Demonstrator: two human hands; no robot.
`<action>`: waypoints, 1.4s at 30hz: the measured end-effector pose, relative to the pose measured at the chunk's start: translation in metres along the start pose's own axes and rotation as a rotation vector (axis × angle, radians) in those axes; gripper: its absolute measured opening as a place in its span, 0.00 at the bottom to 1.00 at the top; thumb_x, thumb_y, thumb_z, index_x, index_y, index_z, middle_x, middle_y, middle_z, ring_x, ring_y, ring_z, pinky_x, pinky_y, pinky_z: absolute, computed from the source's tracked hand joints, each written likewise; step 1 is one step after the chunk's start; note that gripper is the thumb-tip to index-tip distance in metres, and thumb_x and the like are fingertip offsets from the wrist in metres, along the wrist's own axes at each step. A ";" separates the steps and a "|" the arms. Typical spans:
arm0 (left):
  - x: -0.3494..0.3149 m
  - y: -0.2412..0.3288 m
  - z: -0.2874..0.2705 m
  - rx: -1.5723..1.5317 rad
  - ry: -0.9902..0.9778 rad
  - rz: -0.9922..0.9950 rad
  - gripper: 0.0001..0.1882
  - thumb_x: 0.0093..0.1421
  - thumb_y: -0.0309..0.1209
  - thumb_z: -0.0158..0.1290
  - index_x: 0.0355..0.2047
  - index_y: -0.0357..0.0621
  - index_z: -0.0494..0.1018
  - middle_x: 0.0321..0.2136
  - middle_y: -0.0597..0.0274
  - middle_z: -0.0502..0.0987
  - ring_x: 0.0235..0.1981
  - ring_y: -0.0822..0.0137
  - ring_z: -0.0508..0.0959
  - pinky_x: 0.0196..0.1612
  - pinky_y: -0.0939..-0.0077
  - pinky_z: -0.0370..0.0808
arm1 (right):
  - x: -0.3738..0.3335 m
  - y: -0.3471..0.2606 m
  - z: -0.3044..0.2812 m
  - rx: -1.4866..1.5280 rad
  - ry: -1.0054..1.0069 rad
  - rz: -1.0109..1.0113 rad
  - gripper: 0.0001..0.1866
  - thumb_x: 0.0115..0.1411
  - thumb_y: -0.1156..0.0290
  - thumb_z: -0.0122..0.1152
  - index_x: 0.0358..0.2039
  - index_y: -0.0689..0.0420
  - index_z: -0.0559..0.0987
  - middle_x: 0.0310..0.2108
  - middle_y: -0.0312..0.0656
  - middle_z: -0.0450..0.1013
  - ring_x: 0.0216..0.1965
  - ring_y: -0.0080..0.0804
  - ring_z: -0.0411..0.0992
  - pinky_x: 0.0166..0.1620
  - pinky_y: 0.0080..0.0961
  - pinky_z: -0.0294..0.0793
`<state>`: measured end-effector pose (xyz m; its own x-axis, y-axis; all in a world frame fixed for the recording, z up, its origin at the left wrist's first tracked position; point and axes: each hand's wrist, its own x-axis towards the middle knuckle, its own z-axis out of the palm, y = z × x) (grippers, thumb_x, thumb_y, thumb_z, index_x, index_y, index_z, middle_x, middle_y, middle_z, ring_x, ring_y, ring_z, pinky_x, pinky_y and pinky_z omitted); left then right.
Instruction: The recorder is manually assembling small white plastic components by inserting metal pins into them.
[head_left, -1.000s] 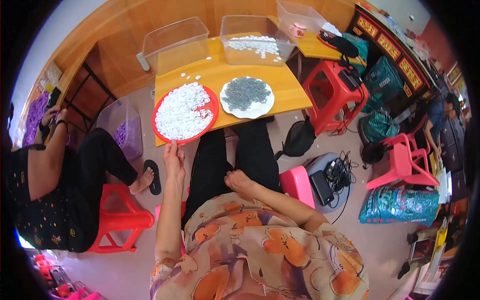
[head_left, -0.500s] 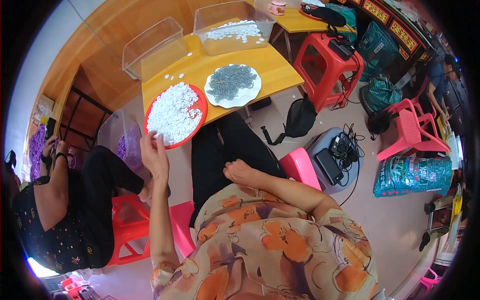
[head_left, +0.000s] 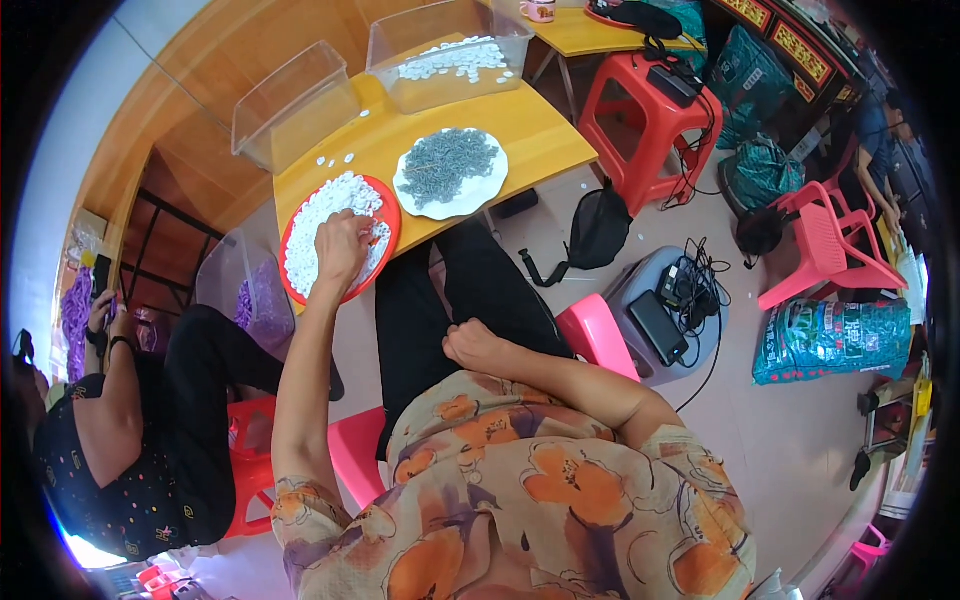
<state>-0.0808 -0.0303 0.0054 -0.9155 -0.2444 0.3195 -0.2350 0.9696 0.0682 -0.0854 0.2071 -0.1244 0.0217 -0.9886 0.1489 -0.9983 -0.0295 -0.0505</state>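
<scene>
My left hand [head_left: 343, 246] reaches over a round red tray [head_left: 393, 207] heaped with small white plastic pieces [head_left: 325, 205]. Its fingers are closed and bent down into the heap; whatever they pinch is hidden. My right hand [head_left: 473, 346] rests in my lap, curled closed, and I cannot see inside it. To the right of the tray, a white scalloped plate [head_left: 490, 188] holds a pile of small grey metal pieces that look like screws [head_left: 440, 168]. Both tray and plate stand at the near edge of a yellow wooden table [head_left: 540, 140].
At the table's back stand two clear bins, one empty-looking [head_left: 295, 105] and one with white pieces [head_left: 450, 85]. A red stool [head_left: 650, 130], a black bag [head_left: 600, 230] and a cable-covered grey box [head_left: 640, 355] are on the right. Another person [head_left: 110, 440] sits on the left.
My left hand has moved from the tray's near edge up and right, over the white pieces, with the fingers now down in them. My right hand stays in my lap.
</scene>
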 end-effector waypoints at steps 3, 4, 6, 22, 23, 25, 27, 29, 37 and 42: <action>0.002 0.006 -0.004 -0.007 0.003 0.019 0.08 0.43 0.28 0.58 0.27 0.46 0.79 0.26 0.58 0.75 0.32 0.58 0.73 0.35 0.65 0.69 | 0.001 0.001 0.000 0.040 -0.009 -0.012 0.08 0.47 0.71 0.51 0.23 0.61 0.76 0.19 0.44 0.70 0.20 0.33 0.72 0.21 0.28 0.69; 0.003 0.008 -0.005 -0.010 -0.015 0.017 0.08 0.43 0.28 0.58 0.27 0.46 0.79 0.26 0.58 0.75 0.32 0.58 0.73 0.35 0.65 0.69 | 0.001 0.002 -0.001 0.040 -0.009 -0.007 0.08 0.47 0.71 0.51 0.23 0.61 0.76 0.19 0.44 0.70 0.20 0.33 0.72 0.21 0.28 0.69; 0.006 0.008 -0.001 0.016 -0.028 0.017 0.08 0.43 0.29 0.59 0.27 0.46 0.79 0.25 0.58 0.76 0.31 0.58 0.74 0.35 0.65 0.69 | 0.000 0.002 -0.002 0.029 -0.002 0.003 0.08 0.46 0.71 0.52 0.23 0.61 0.76 0.19 0.44 0.70 0.20 0.33 0.72 0.21 0.28 0.69; -0.032 0.011 -0.026 -1.018 0.284 -0.543 0.09 0.52 0.26 0.55 0.34 0.38 0.77 0.24 0.64 0.76 0.23 0.77 0.72 0.28 0.85 0.68 | 0.017 0.032 -0.090 0.434 0.512 0.261 0.05 0.50 0.69 0.53 0.23 0.57 0.74 0.23 0.46 0.70 0.26 0.43 0.72 0.28 0.35 0.71; -0.038 0.021 -0.035 -1.152 0.288 -0.618 0.10 0.53 0.25 0.54 0.36 0.37 0.76 0.25 0.66 0.75 0.23 0.79 0.70 0.27 0.88 0.67 | 0.019 0.047 -0.110 0.402 0.566 0.318 0.06 0.51 0.69 0.54 0.23 0.57 0.74 0.24 0.46 0.70 0.28 0.44 0.71 0.30 0.35 0.71; -0.052 0.037 -0.042 -1.258 0.334 -0.661 0.10 0.53 0.25 0.54 0.36 0.37 0.76 0.25 0.66 0.74 0.22 0.79 0.70 0.27 0.88 0.67 | 0.028 0.082 -0.127 0.363 0.654 0.421 0.06 0.52 0.69 0.54 0.25 0.58 0.75 0.25 0.47 0.70 0.29 0.46 0.70 0.33 0.37 0.70; -0.063 0.052 -0.043 -1.385 0.382 -0.690 0.09 0.54 0.25 0.53 0.36 0.36 0.75 0.24 0.67 0.74 0.23 0.79 0.70 0.28 0.88 0.66 | 0.038 0.123 -0.130 0.291 0.611 0.531 0.05 0.51 0.71 0.54 0.26 0.58 0.75 0.26 0.48 0.71 0.31 0.47 0.70 0.34 0.38 0.69; -0.075 0.069 -0.039 -1.449 0.368 -0.689 0.08 0.54 0.25 0.53 0.35 0.37 0.75 0.24 0.67 0.74 0.23 0.79 0.71 0.28 0.89 0.66 | 0.043 0.154 -0.127 0.226 0.533 0.589 0.05 0.51 0.71 0.53 0.27 0.57 0.76 0.27 0.48 0.71 0.32 0.47 0.71 0.35 0.38 0.69; -0.089 0.090 -0.042 -1.619 0.333 -0.606 0.06 0.54 0.25 0.53 0.34 0.38 0.75 0.24 0.68 0.75 0.22 0.80 0.71 0.26 0.89 0.64 | 0.059 0.180 -0.107 0.110 0.258 0.382 0.10 0.50 0.74 0.51 0.32 0.51 0.78 0.32 0.48 0.71 0.37 0.48 0.70 0.40 0.38 0.69; -0.089 0.088 -0.046 -1.646 0.368 -0.606 0.07 0.55 0.25 0.53 0.34 0.38 0.75 0.24 0.68 0.74 0.22 0.80 0.70 0.25 0.89 0.64 | 0.049 0.197 -0.119 0.123 0.368 0.535 0.11 0.49 0.75 0.51 0.32 0.53 0.78 0.32 0.48 0.71 0.37 0.47 0.70 0.40 0.38 0.69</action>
<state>-0.0047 0.0773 0.0264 -0.6675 -0.7428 0.0521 0.2684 -0.1747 0.9473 -0.2874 0.1702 -0.0095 -0.5175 -0.7574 0.3981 -0.8521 0.4136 -0.3208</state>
